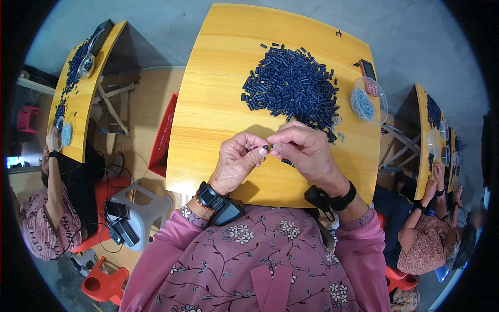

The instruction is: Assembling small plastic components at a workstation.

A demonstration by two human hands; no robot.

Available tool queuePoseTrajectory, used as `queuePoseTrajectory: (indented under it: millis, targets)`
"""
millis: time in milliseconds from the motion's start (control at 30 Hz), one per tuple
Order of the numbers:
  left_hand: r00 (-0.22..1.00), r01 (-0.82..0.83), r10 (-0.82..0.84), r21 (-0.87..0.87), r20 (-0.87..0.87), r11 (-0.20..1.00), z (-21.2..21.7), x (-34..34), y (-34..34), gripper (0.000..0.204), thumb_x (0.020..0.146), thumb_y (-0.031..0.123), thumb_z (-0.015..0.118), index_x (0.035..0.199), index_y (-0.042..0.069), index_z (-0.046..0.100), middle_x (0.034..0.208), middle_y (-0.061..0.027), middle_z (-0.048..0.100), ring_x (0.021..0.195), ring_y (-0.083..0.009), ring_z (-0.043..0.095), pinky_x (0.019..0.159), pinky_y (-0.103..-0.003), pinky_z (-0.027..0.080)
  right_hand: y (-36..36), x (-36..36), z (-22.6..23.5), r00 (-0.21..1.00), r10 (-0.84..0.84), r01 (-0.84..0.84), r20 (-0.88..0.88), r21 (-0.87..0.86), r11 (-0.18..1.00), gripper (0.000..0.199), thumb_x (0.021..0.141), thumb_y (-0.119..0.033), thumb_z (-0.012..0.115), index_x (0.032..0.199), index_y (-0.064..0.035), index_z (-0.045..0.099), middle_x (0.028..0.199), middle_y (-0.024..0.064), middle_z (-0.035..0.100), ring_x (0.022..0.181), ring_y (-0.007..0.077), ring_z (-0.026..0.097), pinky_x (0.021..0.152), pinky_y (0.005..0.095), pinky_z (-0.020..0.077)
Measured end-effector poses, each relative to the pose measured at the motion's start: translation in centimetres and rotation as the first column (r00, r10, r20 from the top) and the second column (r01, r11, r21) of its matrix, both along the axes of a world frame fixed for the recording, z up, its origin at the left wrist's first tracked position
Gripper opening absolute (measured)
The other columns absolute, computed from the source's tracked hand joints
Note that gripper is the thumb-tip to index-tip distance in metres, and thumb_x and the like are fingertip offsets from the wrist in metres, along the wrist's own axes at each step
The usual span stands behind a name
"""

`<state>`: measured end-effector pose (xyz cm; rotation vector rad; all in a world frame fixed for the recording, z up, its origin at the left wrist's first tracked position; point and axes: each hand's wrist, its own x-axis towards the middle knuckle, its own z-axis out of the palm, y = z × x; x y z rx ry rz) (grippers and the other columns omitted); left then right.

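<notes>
1. Table [208,104]: wood-grained, smooth, faint sheen;
2. Small tubes [291,80]: hard-looking plastic, slight gloss;
3. Bowl [379,110]: clear plastic, glossy;
4. Apron [234,260]: printed cloth, matt;
5. Sleeves [366,260]: plain cloth, matt, creased;
6. Grey stool [147,210]: plastic, smooth, matt.

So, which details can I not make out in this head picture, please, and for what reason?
All in the head view:
Most of the dark piece in the left hand: covered by that hand.
What exactly the right hand pinches: hidden by its own grip.
Bottom of the dark pile: buried under its top layer.
Inside of the red box: mostly behind the table.
</notes>
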<state>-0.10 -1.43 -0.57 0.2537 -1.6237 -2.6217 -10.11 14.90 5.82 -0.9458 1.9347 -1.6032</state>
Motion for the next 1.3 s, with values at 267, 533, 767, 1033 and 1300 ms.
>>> queuePoseTrajectory:
  millis: [267, 533, 767, 1033, 1300]
  targets:
    - [1.0, -0.005, 0.006, -0.023, 0.03, 1.0, -0.2, 0.1, 0.1, 0.012, 0.093, 0.009, 0.066, 0.101, 0.001, 0.062, 0.087, -0.005, 0.068, 0.074, -0.0081, 0.061, 0.062, -0.021, 0.049, -0.4, 0.5, -0.4, 0.997, -0.072, 0.072, 0.002, -0.034, 0.997, 0.01, 0.089, 0.001, 0.065, 0.097, 0.0005, 0.069, 0.085, 0.0066, 0.065, 0.071, 0.0109, 0.064, 0.063, 0.023, 0.0508]
    - [0.999, -0.018, 0.018, 0.002, 0.045, 1.0, 0.3, 0.0, 0.2, 0.01, 0.093, 0.008, 0.066, 0.099, 0.001, 0.062, 0.083, -0.0047, 0.067, 0.067, -0.0068, 0.059, 0.058, -0.02, 0.048, -0.3, 0.8, -1.0, 0.992, -0.112, 0.111, -0.06, -0.012, 0.994, 0.009, 0.088, 0.002, 0.065, 0.095, -0.0007, 0.069, 0.082, 0.0067, 0.064, 0.07, 0.0124, 0.063, 0.061, 0.0246, 0.0495]
    - [0.999, -0.016, 0.015, 0.037, 0.038, 0.999, 0.0, 0.0, 0.2, 0.006, 0.093, 0.004, 0.064, 0.098, 0.0, 0.062, 0.085, -0.0085, 0.069, 0.064, -0.0087, 0.061, 0.056, -0.021, 0.049, -0.5, 1.2, -2.0, 0.963, -0.094, 0.087, -0.252, -0.039, 0.995, 0.012, 0.087, 0.001, 0.064, 0.097, -0.0051, 0.07, 0.08, 0.0066, 0.062, 0.069, 0.0157, 0.06, 0.061, 0.0273, 0.0486]
    - [0.998, -0.027, 0.016, 0.18, 0.061, 0.983, 0.6, -0.2, -0.1, 0.005, 0.093, 0.003, 0.061, 0.097, -0.001, 0.062, 0.083, -0.0086, 0.069, 0.065, -0.0098, 0.061, 0.057, -0.024, 0.051, -0.2, 0.7, -2.6, 0.985, -0.026, 0.007, -0.17, -0.11, 0.994, 0.026, 0.086, 0.0, 0.066, 0.111, -0.0061, 0.069, 0.095, 0.0072, 0.061, 0.074, 0.0149, 0.061, 0.064, 0.0255, 0.0501]
    - [0.997, -0.031, 0.009, 0.27, 0.08, 0.962, 0.7, -0.5, 0.0, 0.008, 0.093, 0.005, 0.061, 0.098, 0.0, 0.063, 0.087, -0.0087, 0.068, 0.072, -0.0118, 0.063, 0.063, -0.025, 0.05, -0.4, 1.4, 0.1, 0.97, 0.002, 0.024, -0.244, 0.105, 0.994, 0.041, 0.081, -0.004, 0.072, 0.12, 0.0, 0.06, 0.099, 0.0125, 0.06, 0.077, 0.0162, 0.064, 0.067, 0.0278, 0.0537]
